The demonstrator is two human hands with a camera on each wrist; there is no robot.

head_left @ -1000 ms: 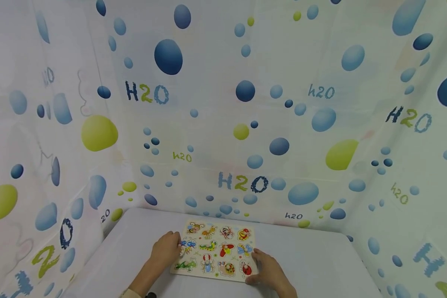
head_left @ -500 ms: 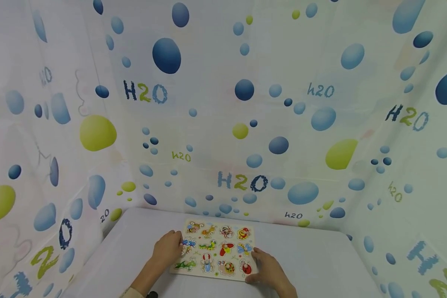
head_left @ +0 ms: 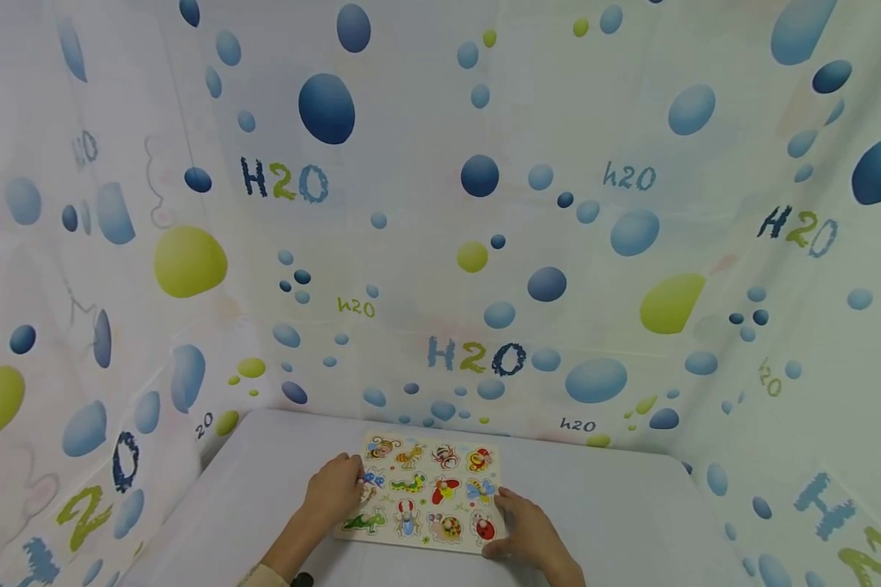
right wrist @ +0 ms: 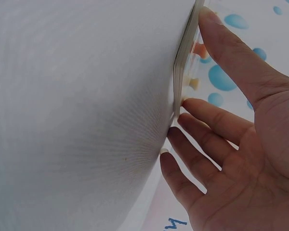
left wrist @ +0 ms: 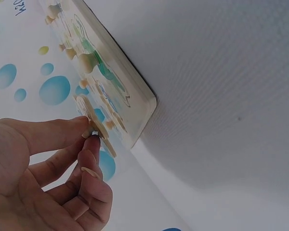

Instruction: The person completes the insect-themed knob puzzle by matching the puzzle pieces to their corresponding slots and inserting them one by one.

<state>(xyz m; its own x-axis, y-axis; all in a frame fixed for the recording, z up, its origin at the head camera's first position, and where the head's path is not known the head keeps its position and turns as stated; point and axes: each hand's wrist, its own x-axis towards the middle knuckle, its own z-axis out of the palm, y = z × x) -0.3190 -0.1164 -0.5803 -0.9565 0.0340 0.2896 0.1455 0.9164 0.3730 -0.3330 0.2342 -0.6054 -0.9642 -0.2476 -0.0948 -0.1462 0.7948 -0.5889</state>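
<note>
A wooden peg puzzle board (head_left: 391, 535) with several colourful insect pieces lies on the white table. At its left edge my left hand (head_left: 334, 492) pinches a puzzle piece (left wrist: 92, 115) by its knob, between thumb and fingertips. In the left wrist view that piece is tilted and close over the board's face. My right hand (head_left: 530, 528) rests at the board's right edge. The right wrist view shows its fingers (right wrist: 214, 122) fairly straight and spread, thumb along the board's rim. Among the pieces in the board are a green caterpillar (head_left: 409, 483) and a ladybird (head_left: 484, 528).
White tabletop (head_left: 617, 514) surrounds the board. Behind and on both sides hangs a white curtain (head_left: 411, 261) printed with blue and green drops and H2O lettering. A small dark round thing (head_left: 303, 580) shows by the left wrist.
My left hand has shifted slightly to the right over the board's left edge, still pinching the puzzle piece. The right hand stays at the right edge.
</note>
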